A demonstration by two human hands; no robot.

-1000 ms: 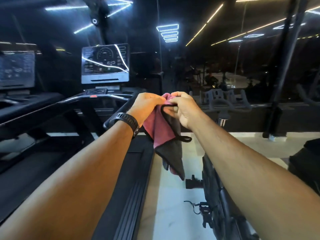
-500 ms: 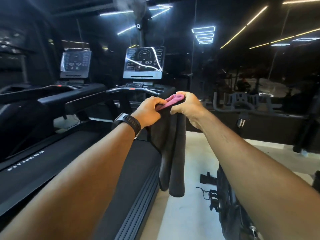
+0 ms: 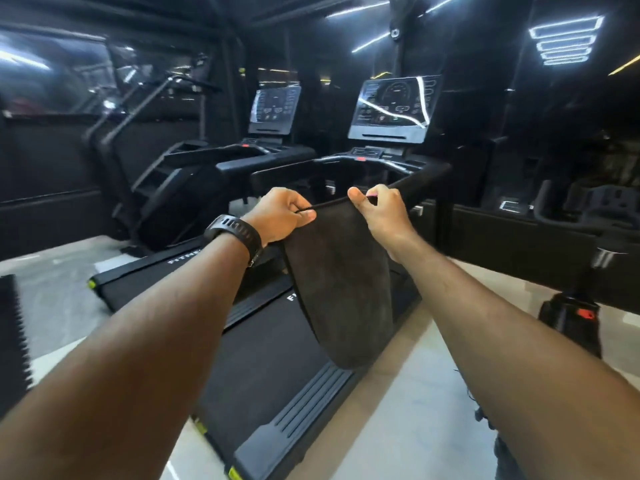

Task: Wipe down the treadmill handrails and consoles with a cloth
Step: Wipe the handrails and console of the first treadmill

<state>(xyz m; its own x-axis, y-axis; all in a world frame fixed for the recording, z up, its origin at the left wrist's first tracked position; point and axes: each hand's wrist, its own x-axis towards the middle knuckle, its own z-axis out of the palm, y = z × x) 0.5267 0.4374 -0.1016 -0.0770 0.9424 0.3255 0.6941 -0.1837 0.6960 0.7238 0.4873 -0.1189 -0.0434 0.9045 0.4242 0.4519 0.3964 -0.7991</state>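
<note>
A dark grey cloth [image 3: 341, 289] with a pink reverse side hangs spread between my hands. My left hand [image 3: 282, 214] pinches its top left corner and my right hand [image 3: 379, 211] pinches the top right corner. Just behind the cloth runs the near treadmill's black right handrail [image 3: 420, 176], and its console [image 3: 393, 110] stands above the handlebar. A second treadmill console [image 3: 273, 109] stands to the left. The near treadmill's belt [image 3: 270, 358] lies below my arms.
A stair climber [image 3: 152, 157] stands at the back left. On the right are an exercise bike [image 3: 575, 317] and a low black wall [image 3: 519, 244]. Pale floor [image 3: 408, 410] runs between the treadmill and the bike. A ribbed black object [image 3: 12, 330] sits at the left edge.
My hands have drawn apart, spreading the bunched cloth open so its grey side faces me. The view has swung left, bringing both treadmills and the stair climber into sight.
</note>
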